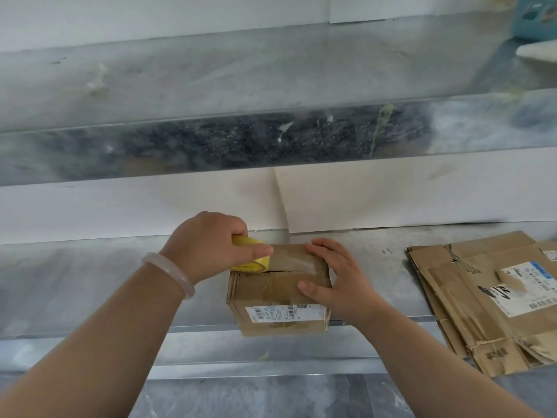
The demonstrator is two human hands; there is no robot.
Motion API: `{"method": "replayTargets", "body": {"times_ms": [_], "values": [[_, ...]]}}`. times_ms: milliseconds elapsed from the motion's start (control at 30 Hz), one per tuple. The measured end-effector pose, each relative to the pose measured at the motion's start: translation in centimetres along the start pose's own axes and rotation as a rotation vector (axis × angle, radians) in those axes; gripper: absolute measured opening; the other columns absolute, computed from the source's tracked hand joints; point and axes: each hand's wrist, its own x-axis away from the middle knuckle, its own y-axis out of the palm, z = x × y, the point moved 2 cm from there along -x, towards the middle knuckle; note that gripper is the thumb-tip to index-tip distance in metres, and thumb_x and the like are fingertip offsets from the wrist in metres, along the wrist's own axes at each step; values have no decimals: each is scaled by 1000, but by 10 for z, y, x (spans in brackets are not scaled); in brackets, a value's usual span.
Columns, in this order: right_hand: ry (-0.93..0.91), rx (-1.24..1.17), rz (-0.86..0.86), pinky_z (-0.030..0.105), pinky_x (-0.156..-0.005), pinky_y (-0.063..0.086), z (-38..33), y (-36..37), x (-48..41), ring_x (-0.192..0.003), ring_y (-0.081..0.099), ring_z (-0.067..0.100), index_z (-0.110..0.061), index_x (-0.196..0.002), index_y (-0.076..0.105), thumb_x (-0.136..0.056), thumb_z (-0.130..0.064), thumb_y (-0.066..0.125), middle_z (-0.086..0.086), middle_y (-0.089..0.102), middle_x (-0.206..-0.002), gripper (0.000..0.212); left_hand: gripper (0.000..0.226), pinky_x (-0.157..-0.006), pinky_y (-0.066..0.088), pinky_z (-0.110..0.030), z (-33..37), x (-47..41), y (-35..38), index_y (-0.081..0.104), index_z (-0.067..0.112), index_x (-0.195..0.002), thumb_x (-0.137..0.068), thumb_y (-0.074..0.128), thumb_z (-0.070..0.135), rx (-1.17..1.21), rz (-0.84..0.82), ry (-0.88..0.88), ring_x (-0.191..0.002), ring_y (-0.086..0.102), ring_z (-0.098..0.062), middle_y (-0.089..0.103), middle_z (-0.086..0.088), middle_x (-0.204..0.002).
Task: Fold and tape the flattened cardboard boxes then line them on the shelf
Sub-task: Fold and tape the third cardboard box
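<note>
Head view: a small box (278, 300) sits at the front edge of the metal shelf (90, 285), near its middle, with its near face and label hanging just over the lip. The left hand (211, 245) grips a yellow roll of tape (256, 262), its fingers curled round the roll and the thumb lying along the top, at the left end of the box's top seam. A clear strip runs from the roll across the seam toward the right. The right hand (334, 276) lies spread over the right end of the box top, its fingers (324, 247) nearly straight and reaching to the far edge, the thumb on the near flap. It grasps nothing and presses the flaps and strip down. A pale bracelet (171, 276) sits on the left wrist. A stack of flat boxes (482, 297) lies well apart at the right end of the shelf, overhanging the front edge.

The step in hand looks like taping this box shut: the flaps are folded in and the strip is laid along the seam but not cut from the roll. The next move probably calls for pulling the roll past the left edge, pressing the strip down the side, and tearing it while the right hand steadies the box. The box's overhang could let it tip under a hard pull.
</note>
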Motion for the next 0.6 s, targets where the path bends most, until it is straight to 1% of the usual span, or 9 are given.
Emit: {"method": "replayTargets", "body": {"times_ms": [100,167,200,300,333,400,467,533,600], "values": [[8,0,-9,5,-99,26,-1,-1,1,-126,27,-19,-47,-130,46,-76,-40,79,-42,26,-133,65,36,-56,40,-25,-17,2,-6,62,28,-65,-77,62,61,163,-95,17,-60,54,-5,60,10,-62],[10,8,-14,7,-101,27,-2,-1,0,-126,29,-16,-46,-132,47,-76,-41,79,-42,25,-134,65,32,-56,39,-23,-23,5,-8,62,30,-66,-76,64,60,197,-107,10,-61,55,-4,61,12,-64],[9,17,-14,9,-103,27,-2,-1,0,-127,30,-14,-45,-133,47,-76,-42,79,-41,25,-134,66,34,-56,39,-23,-25,6,-9,62,30,-66,-75,63,63,153,-80,6,-61,55,-5,60,10,-63],[-4,63,-11,15,-107,28,-2,-2,-2,-129,30,-7,-44,-134,47,-75,-46,78,-41,26,-134,67,47,-54,35,-24,-27,6,-14,59,28,-66,-74,54,73,-199,58,2,-63,53,-5,58,8,-64],[-4,63,-13,17,-108,28,-2,-2,-2,-130,30,-6,-45,-133,47,-74,-47,77,-42,26,-134,67,48,-54,35,-24,-33,6,-14,59,27,-66,-74,53,74,-214,67,-12,-63,53,-5,58,8,-64],[-6,47,-11,21,-111,29,-1,-2,-2,-132,30,-5,-50,-130,46,-70,-56,75,-43,27,-133,67,47,-55,39,-26,-47,9,-13,61,25,-65,-75,55,70,-99,21,-71,-62,54,-8,59,5,-63],[-9,40,-5,24,-112,30,0,-1,-2,-134,30,-4,-50,-130,46,-66,-64,71,-43,28,-134,70,45,-57,43,-28,-61,14,-6,63,21,-64,-77,60,64,110,3,-153,-61,56,-13,60,2,-60],[-11,34,2,26,-113,31,1,0,-2,-134,30,-4,-45,-133,49,-70,-55,77,-40,30,-136,69,44,-56,42,-27,-70,17,5,64,20,-63,-77,63,61,134,6,-190,-58,55,-13,59,3,-58],[-14,53,7,24,-113,30,1,-1,-2,-133,30,-6,-40,-134,50,-74,-45,80,-35,31,-138,68,46,-54,40,-25,-76,17,16,62,20,-61,-76,62,64,28,13,-207,-59,55,-10,59,5,-58]]}}
